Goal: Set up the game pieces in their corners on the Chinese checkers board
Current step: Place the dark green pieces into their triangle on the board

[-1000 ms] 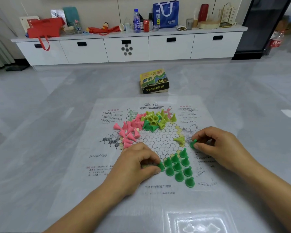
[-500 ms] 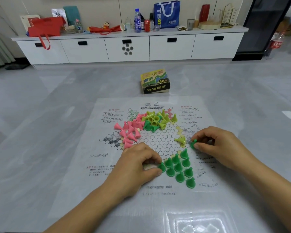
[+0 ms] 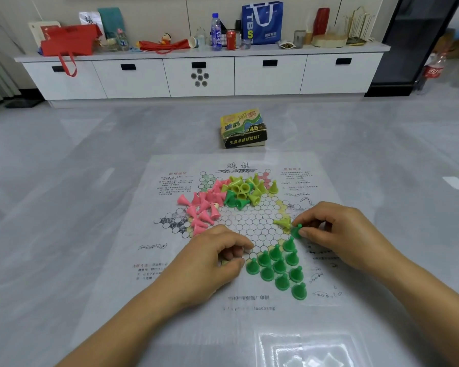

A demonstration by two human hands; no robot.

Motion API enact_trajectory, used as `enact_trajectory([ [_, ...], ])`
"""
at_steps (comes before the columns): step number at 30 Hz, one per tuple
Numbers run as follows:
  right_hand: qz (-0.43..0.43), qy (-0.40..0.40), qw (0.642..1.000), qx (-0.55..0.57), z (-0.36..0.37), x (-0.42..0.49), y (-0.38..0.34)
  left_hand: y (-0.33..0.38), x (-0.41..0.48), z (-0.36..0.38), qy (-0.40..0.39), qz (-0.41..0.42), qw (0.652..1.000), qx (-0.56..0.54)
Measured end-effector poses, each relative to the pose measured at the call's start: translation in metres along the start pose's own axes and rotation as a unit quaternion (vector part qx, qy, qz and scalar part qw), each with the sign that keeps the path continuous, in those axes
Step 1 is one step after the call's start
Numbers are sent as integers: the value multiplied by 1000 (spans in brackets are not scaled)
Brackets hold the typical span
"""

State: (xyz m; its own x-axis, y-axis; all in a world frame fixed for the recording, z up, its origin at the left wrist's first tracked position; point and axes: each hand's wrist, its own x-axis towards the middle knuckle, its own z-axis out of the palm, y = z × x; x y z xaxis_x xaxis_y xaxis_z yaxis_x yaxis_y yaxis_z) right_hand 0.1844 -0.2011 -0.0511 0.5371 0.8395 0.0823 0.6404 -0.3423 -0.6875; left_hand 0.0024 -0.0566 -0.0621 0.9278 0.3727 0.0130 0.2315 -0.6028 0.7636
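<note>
While the right hand pinches a single green piece between thumb and forefinger at the right-hand point of the printed star, the left hand rests on the paper Chinese checkers board with its fingers curled under. A trace of yellow-green shows beneath them, but I cannot tell whether they grip anything. Its thumb tip lies just beside the leftmost of the standing green pieces, which are upright in a tight triangle filling the near corner of the star. Farther up the board, pink pieces lie tumbled on the left, yellow-green pieces are heaped at the far side, and a few fallen green pieces lie where the two heaps meet. One lone yellow-green piece lies on its side just beside the pinched one. Beyond the board's far edge a game box sits on the grey floor, and a white cabinet runs along the wall.
</note>
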Motion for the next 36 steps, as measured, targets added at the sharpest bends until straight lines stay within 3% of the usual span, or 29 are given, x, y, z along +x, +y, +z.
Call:
enact_trajectory([
  [18, -23, 20, 999, -22, 26, 44, -5, -3, 3, -2, 33, -9, 999, -28],
  [29, 1, -77, 997, 10, -2, 22, 2, 0, 4, -2, 35, -30, 998, -52],
  [36, -16, -84, 996, 25, -2, 21, 4, -1, 5, -2, 40, -28, 998, -37],
])
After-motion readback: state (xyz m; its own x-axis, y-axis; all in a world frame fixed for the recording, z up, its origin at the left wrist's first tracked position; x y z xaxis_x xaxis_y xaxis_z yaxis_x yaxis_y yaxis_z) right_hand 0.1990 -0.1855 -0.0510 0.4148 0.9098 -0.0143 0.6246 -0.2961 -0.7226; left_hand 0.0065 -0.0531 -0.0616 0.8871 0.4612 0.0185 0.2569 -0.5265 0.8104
